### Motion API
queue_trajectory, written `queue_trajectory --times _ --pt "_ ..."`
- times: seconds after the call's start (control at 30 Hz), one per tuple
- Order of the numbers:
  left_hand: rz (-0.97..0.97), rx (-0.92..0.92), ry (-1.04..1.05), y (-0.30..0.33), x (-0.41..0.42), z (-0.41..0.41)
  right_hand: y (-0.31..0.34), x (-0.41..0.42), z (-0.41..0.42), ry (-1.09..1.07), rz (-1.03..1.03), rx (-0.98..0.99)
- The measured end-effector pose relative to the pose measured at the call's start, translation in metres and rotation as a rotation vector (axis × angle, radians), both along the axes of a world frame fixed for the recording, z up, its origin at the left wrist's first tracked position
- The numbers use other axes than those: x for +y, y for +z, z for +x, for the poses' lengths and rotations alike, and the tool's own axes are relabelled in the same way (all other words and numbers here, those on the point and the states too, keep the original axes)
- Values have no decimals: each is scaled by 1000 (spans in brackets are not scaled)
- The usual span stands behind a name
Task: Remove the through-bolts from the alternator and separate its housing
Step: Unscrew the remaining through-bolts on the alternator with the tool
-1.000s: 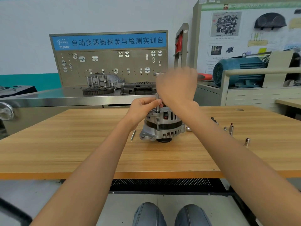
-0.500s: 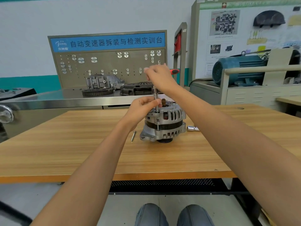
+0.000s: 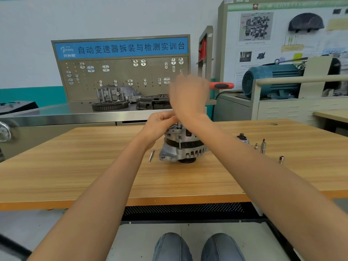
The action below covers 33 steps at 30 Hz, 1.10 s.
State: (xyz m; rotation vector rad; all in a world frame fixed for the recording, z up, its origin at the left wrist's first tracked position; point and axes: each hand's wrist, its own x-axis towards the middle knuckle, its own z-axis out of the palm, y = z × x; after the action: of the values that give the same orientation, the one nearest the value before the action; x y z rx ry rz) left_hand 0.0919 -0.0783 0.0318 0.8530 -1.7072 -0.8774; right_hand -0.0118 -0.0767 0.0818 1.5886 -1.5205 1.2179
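The alternator [image 3: 181, 146] sits on the tabletop [image 3: 75, 176] straight ahead of me at twelve o'clock, shaft upright, pulley end down. I judge it a heavy, stiff lump of cast metal with a steel core: it will not flex, and its weight helps it stay put while I turn, though its smooth base could skate on the wood if I lean sideways.

My left hand [image 3: 160, 125] is at its top edge, about ten o'clock on the body, fingers curled and pinching the upright shaft of the driver just above a bolt head. My right hand [image 3: 188, 97] is above that, closed around the red handle [image 3: 221, 85], which sticks out toward three o'clock; the hand is blurred, so I cannot make out the individual fingers.

One loose bolt [image 3: 151, 155] lies on the wood just beside the alternator at nine o'clock. A few small sockets [image 3: 262, 146] stand apart at three o'clock.

The bolts are long, thin and slick, likely oily, so I would pinch each near its head once it is free. To split the housing I would hold the ribbed rim of the upper half, not the slotted vents or the mounting ear [image 3: 166, 157], and lift straight up. The halves probably fit tightly and could release with a jerk.
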Motion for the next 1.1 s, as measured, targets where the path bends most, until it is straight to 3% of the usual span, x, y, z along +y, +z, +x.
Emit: queue_trajectory --times 0.13,0.23,0.33,0.43,0.5,0.57,0.67,0.73,0.83,0.9,1.03,1.1 --pt "-13 4 6 -1 1 -2 -4 2 -1 60 -36 9" --pt "-14 18 10 -1 2 0 0 4 6 224 -17 -43" --pt "-6 13 16 0 1 1 11 7 13 559 41 -288" --pt "1 -31 23 3 2 0 24 10 8 923 220 -678" --pt "13 -60 9 4 3 1 30 11 6 1106 355 -940" --pt "20 -86 3 5 4 1 32 8 5 1206 396 -1049" --pt "23 -78 23 4 4 2 29 7 9 1156 373 -1015" --pt "18 -58 17 2 3 1 19 7 10 1015 239 -790" --pt "3 -30 18 2 1 1 -5 4 4 303 -20 -133" --pt "5 -48 72 2 0 1 -14 3 8 38 -81 -6" --pt "-3 -43 75 2 6 0 -2 6 20 297 -107 -246" --pt "-16 -62 47 5 11 -1 10 5 16 639 39 -502"
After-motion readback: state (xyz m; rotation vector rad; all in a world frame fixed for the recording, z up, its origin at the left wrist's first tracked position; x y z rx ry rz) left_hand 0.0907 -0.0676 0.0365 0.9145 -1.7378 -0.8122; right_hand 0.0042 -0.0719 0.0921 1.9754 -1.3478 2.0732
